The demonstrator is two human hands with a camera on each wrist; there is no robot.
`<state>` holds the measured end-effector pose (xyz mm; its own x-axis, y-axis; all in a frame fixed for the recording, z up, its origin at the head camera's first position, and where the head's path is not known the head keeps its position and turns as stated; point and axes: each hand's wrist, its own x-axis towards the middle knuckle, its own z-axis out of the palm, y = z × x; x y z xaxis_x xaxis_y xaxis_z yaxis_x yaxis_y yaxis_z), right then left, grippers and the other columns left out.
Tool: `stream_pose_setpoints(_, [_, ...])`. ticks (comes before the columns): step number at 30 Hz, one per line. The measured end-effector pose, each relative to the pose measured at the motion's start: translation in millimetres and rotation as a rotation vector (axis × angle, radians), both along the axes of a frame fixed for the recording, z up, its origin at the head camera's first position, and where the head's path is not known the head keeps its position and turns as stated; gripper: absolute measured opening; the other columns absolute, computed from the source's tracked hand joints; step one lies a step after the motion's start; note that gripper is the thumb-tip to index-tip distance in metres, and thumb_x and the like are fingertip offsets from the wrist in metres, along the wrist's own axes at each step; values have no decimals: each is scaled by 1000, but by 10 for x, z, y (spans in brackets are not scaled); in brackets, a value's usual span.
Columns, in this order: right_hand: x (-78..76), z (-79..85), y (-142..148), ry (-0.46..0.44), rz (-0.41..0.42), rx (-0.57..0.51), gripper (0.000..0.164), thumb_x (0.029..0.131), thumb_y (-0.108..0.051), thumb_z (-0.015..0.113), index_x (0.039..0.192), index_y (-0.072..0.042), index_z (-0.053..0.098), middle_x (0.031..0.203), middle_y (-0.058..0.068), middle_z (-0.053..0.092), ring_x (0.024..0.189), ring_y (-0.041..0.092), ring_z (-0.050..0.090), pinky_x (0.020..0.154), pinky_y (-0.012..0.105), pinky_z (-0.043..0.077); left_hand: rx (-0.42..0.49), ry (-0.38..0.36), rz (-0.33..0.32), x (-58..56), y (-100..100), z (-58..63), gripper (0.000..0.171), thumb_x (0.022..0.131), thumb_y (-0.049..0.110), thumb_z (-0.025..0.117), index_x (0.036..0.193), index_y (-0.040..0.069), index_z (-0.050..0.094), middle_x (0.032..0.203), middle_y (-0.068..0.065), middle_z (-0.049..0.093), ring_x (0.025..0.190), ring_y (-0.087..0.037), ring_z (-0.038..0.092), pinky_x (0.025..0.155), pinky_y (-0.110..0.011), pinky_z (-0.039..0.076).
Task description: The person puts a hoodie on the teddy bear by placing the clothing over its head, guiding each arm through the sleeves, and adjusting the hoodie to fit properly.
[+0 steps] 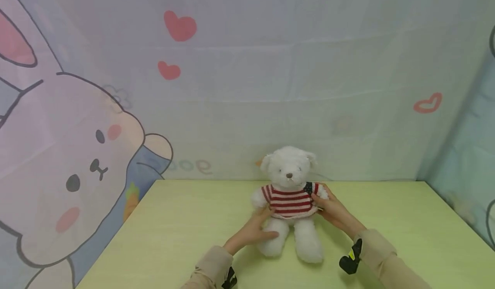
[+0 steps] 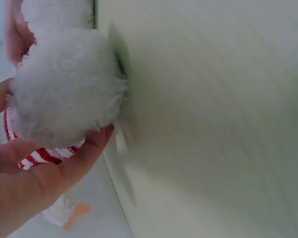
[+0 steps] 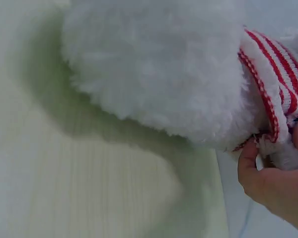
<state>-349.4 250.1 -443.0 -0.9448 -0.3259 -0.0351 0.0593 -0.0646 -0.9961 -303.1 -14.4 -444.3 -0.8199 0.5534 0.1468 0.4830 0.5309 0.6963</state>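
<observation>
A white plush teddy bear [image 1: 288, 164] in a red-and-white striped knit sweater [image 1: 290, 204] sits upright on the table, facing me. My left hand [image 1: 253, 229] holds the bear low on its side, by the hip and leg. In the left wrist view, the thumb and fingers of that hand [image 2: 37, 186] lie on either side of a furry leg [image 2: 67, 89]. Up at the bear's other side, my right hand [image 1: 337, 211] grips its arm and sweater. Close up in the right wrist view, this hand [image 3: 278, 191] has its fingertips at the sweater's hem.
The pale yellow-green table [image 1: 185, 220] reaches back to a hanging cloth backdrop [image 1: 309, 87] with printed hearts and a large cartoon rabbit [image 1: 89, 164]. Black straps with small devices [image 1: 351, 259] sit at my wrists. Another cloth [image 1: 464, 164] hangs at the right.
</observation>
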Motion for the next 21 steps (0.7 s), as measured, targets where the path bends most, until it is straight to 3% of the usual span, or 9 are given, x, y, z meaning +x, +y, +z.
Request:
stream_pose_setpoints(2, [2,-3,-17,4,-22,11,52,91,-18,50,131,-18,17,114,-2,44,95,3,51,89,30,41,-6,-14,-9,6,19,-6,62,82,17,62,131,-10,35,142,-30,20,132,-42,21,102,-54,25])
stream_pose_setpoints(7, [87,-55,-31,36,-55,140,76,84,-12,60,135,-7,3,130,18,29,104,12,47,88,30,44,7,2,-14,41,44,-5,48,82,18,62,121,-7,48,138,-24,35,125,-38,36,93,-48,41])
stream_pose_setpoints(12, [249,-135,-42,80,-66,313,77,81,-13,65,133,-3,10,132,24,31,115,30,42,85,27,43,2,-4,-56,116,17,3,37,82,18,63,111,-2,54,122,-18,53,110,-33,51,84,-40,48])
stream_pose_setpoints(16, [352,-130,-79,134,-76,424,79,81,-16,65,135,2,11,131,27,34,117,35,42,87,30,43,-38,-35,-95,159,-30,27,37,83,22,62,113,3,52,118,-13,56,109,-30,52,87,-38,47])
stream_pose_setpoints(21, [458,-101,-111,138,-112,489,75,80,-13,65,134,4,16,130,26,38,119,38,40,95,41,39,-55,-55,-90,191,-50,37,34,85,24,59,113,7,50,118,-12,56,110,-32,52,87,-40,46])
